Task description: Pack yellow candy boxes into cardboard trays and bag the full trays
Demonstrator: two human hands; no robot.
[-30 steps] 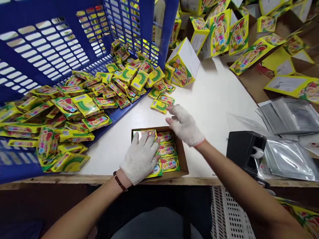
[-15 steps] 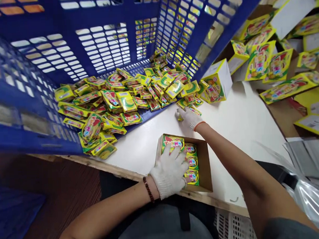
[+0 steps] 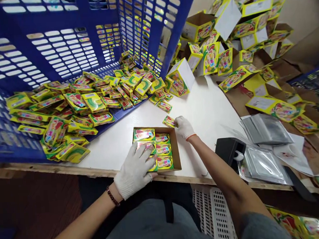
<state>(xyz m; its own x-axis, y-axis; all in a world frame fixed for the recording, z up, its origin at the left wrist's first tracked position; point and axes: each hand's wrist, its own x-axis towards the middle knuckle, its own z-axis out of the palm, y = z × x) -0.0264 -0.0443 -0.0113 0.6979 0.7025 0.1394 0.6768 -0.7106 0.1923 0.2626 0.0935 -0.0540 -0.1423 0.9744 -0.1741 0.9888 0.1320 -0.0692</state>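
My right hand (image 3: 185,127), in a white knit glove, pinches one end of a small yellow-green candy box (image 3: 169,121) just above the table, beyond the far right corner of an open carton (image 3: 177,152). Inside the carton, several matching candy boxes (image 3: 163,148) lie face up in two columns, with a bare strip along the right wall. My left hand (image 3: 136,169), also gloved, rests with fingers stretched over the carton's left side, covering part of that column. Its thumb lies by the near edge.
A blue plastic crate (image 3: 93,55) lies on its side at the left, candy boxes spilling from its mouth onto the white table (image 3: 201,107). Larger yellow cartons (image 3: 211,59) are heaped at the back right. Clear plastic sleeves (image 3: 265,129) and a black dispenser (image 3: 229,150) stand at the right.
My right hand has come from the spilled pile toward the carton with a candy box in its fingers. My left hand has drawn back, uncovering more boxes. The view has swung right.
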